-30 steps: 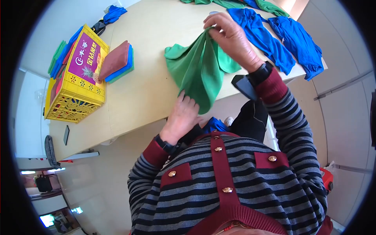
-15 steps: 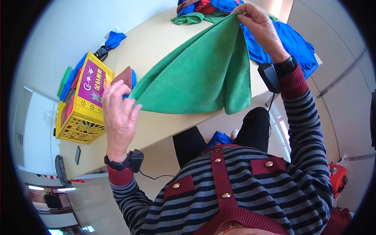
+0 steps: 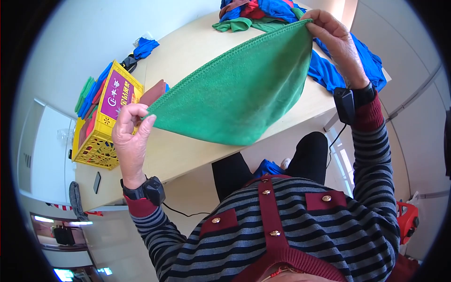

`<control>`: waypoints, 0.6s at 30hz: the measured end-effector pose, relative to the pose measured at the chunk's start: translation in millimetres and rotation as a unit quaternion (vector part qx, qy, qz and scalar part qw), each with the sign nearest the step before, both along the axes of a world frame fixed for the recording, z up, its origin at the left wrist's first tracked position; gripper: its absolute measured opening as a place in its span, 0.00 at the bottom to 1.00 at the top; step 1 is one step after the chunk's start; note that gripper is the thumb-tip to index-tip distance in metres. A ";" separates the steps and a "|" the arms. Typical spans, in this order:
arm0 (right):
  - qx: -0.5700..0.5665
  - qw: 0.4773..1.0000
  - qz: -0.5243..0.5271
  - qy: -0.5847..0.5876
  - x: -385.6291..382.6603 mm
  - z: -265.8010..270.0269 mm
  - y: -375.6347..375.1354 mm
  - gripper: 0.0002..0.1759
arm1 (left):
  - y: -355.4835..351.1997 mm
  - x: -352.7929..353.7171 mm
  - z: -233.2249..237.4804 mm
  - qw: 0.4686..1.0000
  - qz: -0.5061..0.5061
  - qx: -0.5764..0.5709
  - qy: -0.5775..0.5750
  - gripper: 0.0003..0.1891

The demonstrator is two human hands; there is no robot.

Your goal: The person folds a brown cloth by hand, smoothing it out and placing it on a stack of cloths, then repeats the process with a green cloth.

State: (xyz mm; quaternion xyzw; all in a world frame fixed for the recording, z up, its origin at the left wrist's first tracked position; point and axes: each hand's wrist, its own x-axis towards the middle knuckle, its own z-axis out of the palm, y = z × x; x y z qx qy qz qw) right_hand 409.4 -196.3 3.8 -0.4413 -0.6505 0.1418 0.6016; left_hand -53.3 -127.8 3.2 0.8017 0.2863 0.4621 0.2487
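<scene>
A green towel [image 3: 230,89] with a stitched edge hangs in the air above the front part of the table, stretched between my two hands. My left hand [image 3: 131,136] pinches its left corner, close to the yellow crate. Up at the right, my right hand [image 3: 333,42] pinches the other corner, in front of the heap of cloths. The upper edge runs nearly straight from hand to hand, and the lower part sags in a curve over the table's front edge.
On the left of the table [image 3: 188,51] stands a yellow crate [image 3: 101,150] holding folded cloths. Brown folded cloth [image 3: 154,92] lies beside it. A phone [image 3: 97,182] is near the left end. Blue cloths [image 3: 324,70] and a mixed heap [image 3: 256,11] lie at the far side.
My hands have moved farther apart, the right one rightward and slightly down. The towel's upper edge is tauter and its folds have opened into one broad sheet.
</scene>
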 end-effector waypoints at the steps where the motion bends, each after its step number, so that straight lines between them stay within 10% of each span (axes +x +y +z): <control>1: 0.001 1.000 0.001 -0.001 -0.4 0.4 0.0 0.11 | -5.0 6.0 4.1 1.000 0.015 -0.013 -0.013 0.07; 18: -0.040 0.999 -0.026 0.023 33.5 -33.0 42.0 0.10 | 127.4 70.0 -1.9 0.971 0.079 0.128 0.184 0.11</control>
